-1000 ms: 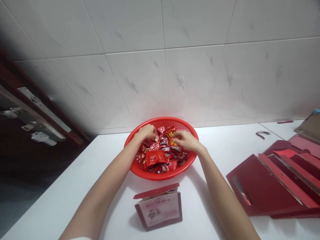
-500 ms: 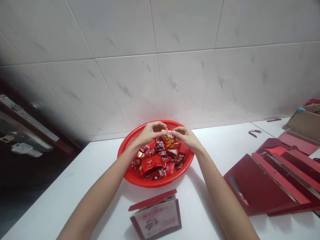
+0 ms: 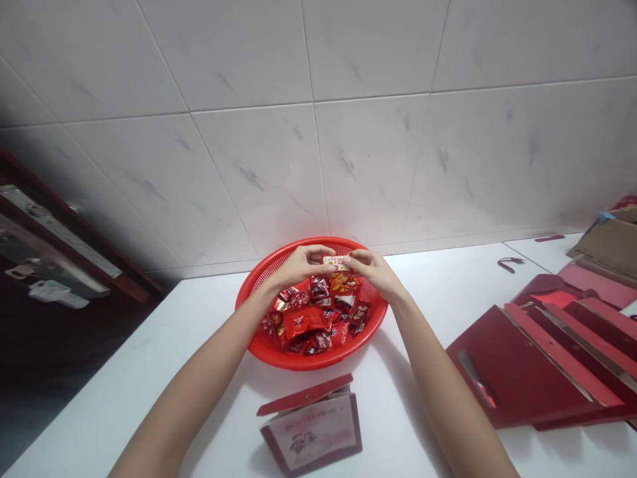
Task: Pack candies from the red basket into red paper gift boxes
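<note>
Over the far side of a red plastic basket (image 3: 318,364), my left hand (image 3: 303,263) and my right hand (image 3: 372,271) pinch a small white-and-red wrapped packet (image 3: 334,261) between them, one at each end. Its print faces me. Below it, the basket holds many shiny wrapped sweets (image 3: 307,320), mostly red, some dark or gold. Nearer to me, between my forearms, stands a small dark red box (image 3: 311,435) with a pale printed front and its lid partly raised.
Several dark red folded boxes (image 3: 520,368) stand at the right on the white table (image 3: 149,372). Behind them are a brown cardboard box (image 3: 608,242) and a dark ribbon-like scrap (image 3: 508,263). A tiled wall (image 3: 259,179) closes off the back; a dark wooden door with a metal latch (image 3: 57,294) is at left.
The packet between my hands has turned so that more of its white printed face shows. My hands have barely shifted, and the view has moved slightly.
</note>
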### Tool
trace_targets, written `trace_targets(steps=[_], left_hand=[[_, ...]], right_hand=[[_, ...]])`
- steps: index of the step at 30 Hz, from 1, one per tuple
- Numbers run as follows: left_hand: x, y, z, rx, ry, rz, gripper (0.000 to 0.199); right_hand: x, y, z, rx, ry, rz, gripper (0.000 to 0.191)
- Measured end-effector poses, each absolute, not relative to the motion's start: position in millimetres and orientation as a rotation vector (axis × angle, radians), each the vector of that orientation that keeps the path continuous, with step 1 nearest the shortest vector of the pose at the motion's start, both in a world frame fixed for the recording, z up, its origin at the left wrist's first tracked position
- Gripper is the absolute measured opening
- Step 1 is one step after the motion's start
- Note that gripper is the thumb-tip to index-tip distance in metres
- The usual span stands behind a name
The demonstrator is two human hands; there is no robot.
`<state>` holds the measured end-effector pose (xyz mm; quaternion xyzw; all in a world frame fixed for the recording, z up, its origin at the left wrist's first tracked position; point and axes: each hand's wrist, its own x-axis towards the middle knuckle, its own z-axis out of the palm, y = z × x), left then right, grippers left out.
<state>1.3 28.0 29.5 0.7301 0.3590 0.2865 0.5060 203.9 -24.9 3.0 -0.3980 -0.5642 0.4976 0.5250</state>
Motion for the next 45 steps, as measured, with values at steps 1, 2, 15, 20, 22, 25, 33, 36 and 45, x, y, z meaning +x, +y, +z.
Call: trace_targets(steps=[1,2,15,20,22,25,33,36,45], left_hand=[[1.1,29.0,28.7,1.753,0.859,0.710,0.056],[0.8,30.1,27.8,1.747,0.856,0.730,0.056],[-1.2,34.2,24.5,1.736,0.847,0.768,0.061],[-1.4,31.9,26.7,1.717,0.826,0.754,0.055],[-1.8,30.9,27.3,1.710,0.814,0.749,0.053],[-2.4,29.9,27.4,1.715,0.817,0.743,0.052],[-2.6,28.3,30.5,1.854,0.817,0.637,0.047],[-2.2,27.7,32.0,1.944,0.797,0.563,0.038],[-3.1,32.0,26.5,2.063,0.788,0.453,0.038]], right_hand=[[203.7,-25.5,3.7,-0.956,-1.365,1.197,0.043],[203.5,-26.0,4.3,-0.962,-1.380,1.203,0.043],[205.3,-24.1,1.3,-0.956,-1.366,1.238,0.046],[205.6,-23.7,0.2,-0.959,-1.381,1.240,0.042],[205.5,-23.6,-0.1,-0.959,-1.385,1.235,0.040],[205.0,-23.2,-0.4,-0.958,-1.386,1.239,0.040],[202.2,-22.4,-2.4,-0.978,-1.428,1.211,0.039],[201.7,-23.0,-2.6,-1.004,-1.492,1.179,0.033],[199.5,-24.9,-1.9,-1.136,-1.630,1.032,0.027]])
